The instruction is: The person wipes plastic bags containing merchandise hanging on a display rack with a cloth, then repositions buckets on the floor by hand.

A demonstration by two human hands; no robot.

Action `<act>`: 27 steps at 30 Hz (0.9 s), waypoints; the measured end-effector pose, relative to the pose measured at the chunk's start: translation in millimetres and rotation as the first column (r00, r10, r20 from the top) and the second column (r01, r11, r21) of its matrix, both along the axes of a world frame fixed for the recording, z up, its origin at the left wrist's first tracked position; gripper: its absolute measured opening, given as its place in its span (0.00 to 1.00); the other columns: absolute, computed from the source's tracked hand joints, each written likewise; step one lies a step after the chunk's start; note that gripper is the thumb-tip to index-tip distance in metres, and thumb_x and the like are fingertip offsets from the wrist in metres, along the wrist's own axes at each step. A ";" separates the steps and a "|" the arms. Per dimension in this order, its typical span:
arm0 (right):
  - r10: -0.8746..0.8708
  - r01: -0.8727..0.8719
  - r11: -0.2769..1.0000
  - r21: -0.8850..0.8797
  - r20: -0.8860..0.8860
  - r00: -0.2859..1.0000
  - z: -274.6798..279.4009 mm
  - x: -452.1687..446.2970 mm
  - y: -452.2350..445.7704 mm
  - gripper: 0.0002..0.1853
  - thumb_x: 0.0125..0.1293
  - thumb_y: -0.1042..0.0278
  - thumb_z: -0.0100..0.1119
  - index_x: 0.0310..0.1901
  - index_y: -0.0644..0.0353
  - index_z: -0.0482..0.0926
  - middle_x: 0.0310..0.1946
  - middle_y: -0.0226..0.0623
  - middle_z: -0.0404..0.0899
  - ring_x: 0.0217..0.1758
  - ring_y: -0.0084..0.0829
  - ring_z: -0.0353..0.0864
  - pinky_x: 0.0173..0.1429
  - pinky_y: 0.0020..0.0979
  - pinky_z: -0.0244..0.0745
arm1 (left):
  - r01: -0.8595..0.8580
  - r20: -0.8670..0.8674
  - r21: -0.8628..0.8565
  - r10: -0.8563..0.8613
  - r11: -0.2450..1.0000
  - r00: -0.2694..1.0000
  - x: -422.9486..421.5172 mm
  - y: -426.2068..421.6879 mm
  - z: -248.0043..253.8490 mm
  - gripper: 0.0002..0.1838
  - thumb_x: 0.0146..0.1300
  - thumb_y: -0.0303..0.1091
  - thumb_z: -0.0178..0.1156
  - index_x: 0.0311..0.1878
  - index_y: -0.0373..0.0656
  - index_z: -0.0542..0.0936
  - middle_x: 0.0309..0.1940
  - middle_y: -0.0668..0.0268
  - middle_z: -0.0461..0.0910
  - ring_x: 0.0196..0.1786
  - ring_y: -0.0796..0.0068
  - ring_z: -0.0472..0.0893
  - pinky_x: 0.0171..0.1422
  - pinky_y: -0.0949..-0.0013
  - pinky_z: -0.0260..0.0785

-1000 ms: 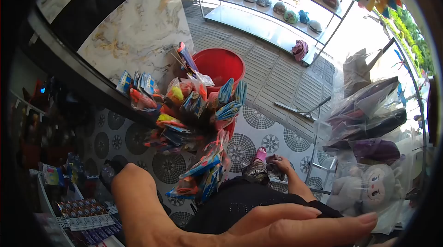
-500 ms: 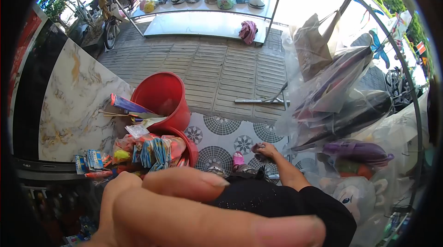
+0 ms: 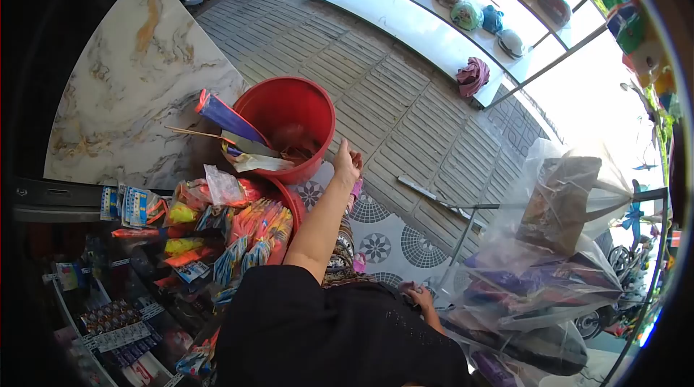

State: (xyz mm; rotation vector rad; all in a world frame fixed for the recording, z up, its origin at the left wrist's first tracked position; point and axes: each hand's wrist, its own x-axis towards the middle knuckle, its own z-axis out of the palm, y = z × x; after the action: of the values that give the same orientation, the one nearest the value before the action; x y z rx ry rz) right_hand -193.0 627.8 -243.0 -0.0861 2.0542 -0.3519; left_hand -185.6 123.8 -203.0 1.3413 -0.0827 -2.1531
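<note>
Red, the bucket (image 3: 288, 118) stood just left of my left grip (image 3: 348, 163), the nearer one; whether they touched, I could not tell. Its round mouth faced up, and a blue packet (image 3: 233, 122) leaned over the rim, long axis slanting down toward that grip. My right grip (image 3: 419, 294) hung farther off, near the clear bags (image 3: 502, 264). Whether either had closed on anything, I could not tell.

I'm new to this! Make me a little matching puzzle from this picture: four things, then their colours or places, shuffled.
Things:
1. Bucket with sticks
2. Left hand
3. Crumpled cloth
4. Marbled panel

Colours or places:
A. Dusty purple
B. White with brownish veins
C. Just beside the bucket in the picture
D. Red

Pairs: 1-D, 2-C, 3-A, 4-B
</note>
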 end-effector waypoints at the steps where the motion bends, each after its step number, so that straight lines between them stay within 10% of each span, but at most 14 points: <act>1: 0.005 -0.005 1.000 0.009 -0.008 1.000 -25.0 -6.1 14.9 0.36 0.47 0.49 0.65 0.56 0.65 0.75 0.49 0.52 0.79 0.52 0.46 0.79 0.56 0.38 0.72 | -0.045 0.168 0.069 0.033 0.997 0.985 2.8 -8.1 -41.1 0.23 0.63 0.60 0.55 0.21 0.56 0.65 0.14 0.78 0.62 0.25 0.77 0.74 0.36 0.65 0.60; 5: -0.092 0.097 0.995 -0.032 0.118 0.989 -26.6 -33.8 -5.5 0.37 0.49 0.48 0.64 0.57 0.66 0.74 0.50 0.53 0.79 0.54 0.47 0.79 0.58 0.37 0.70 | -0.218 0.341 0.365 0.087 0.905 0.936 47.4 -45.5 -164.0 0.32 0.49 0.69 0.64 0.43 0.52 0.71 0.38 0.67 0.70 0.41 0.66 0.76 0.43 0.59 0.65; 8: 0.121 -0.131 0.989 0.066 0.130 0.984 -6.8 -74.4 -83.8 0.30 0.52 0.50 0.64 0.53 0.64 0.76 0.47 0.49 0.80 0.51 0.42 0.79 0.55 0.36 0.72 | -0.426 0.578 0.386 0.145 0.819 0.803 62.0 -77.7 -163.0 0.47 0.40 0.70 0.69 0.57 0.48 0.66 0.52 0.59 0.63 0.51 0.60 0.72 0.51 0.55 0.66; 11: 0.280 -0.287 0.957 0.047 0.112 0.953 -6.6 -104.4 -159.8 0.26 0.55 0.52 0.63 0.50 0.63 0.77 0.45 0.47 0.80 0.49 0.39 0.80 0.52 0.35 0.72 | -0.400 0.305 0.401 0.291 0.825 0.907 101.3 -83.8 -223.2 0.54 0.33 0.69 0.73 0.60 0.43 0.65 0.55 0.57 0.59 0.53 0.60 0.70 0.57 0.56 0.64; 15: 0.017 0.031 0.986 -0.163 0.284 0.959 -18.1 -135.6 -296.4 0.19 0.63 0.62 0.61 0.52 0.63 0.74 0.42 0.37 0.79 0.44 0.24 0.77 0.48 0.26 0.73 | -0.668 0.258 0.091 0.630 0.739 0.732 99.7 -64.4 -271.2 0.27 0.57 0.39 0.66 0.57 0.41 0.70 0.54 0.56 0.73 0.56 0.56 0.75 0.60 0.50 0.67; 18: 0.012 0.080 0.959 -0.271 0.324 0.946 -3.9 -152.7 -385.7 0.20 0.62 0.62 0.62 0.53 0.62 0.74 0.42 0.37 0.80 0.44 0.25 0.78 0.48 0.26 0.73 | -0.714 0.234 0.160 0.676 0.682 0.699 100.6 -59.4 -260.0 0.19 0.60 0.23 0.57 0.56 0.42 0.72 0.52 0.56 0.77 0.56 0.56 0.76 0.61 0.45 0.69; 27: 0.098 -0.020 0.969 -0.248 0.304 0.948 -37.9 -186.2 -357.2 0.19 0.63 0.63 0.63 0.53 0.61 0.75 0.42 0.34 0.80 0.44 0.24 0.78 0.48 0.26 0.74 | -0.614 0.241 0.196 0.569 0.765 0.786 130.4 -62.7 -257.2 0.19 0.59 0.22 0.59 0.55 0.41 0.72 0.53 0.58 0.76 0.57 0.57 0.74 0.61 0.46 0.69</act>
State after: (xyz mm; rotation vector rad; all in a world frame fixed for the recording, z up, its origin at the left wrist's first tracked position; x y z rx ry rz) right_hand -379.1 270.5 -280.8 -0.2261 1.6823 -0.5427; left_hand -55.2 61.1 -460.1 1.4480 0.5238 -1.5374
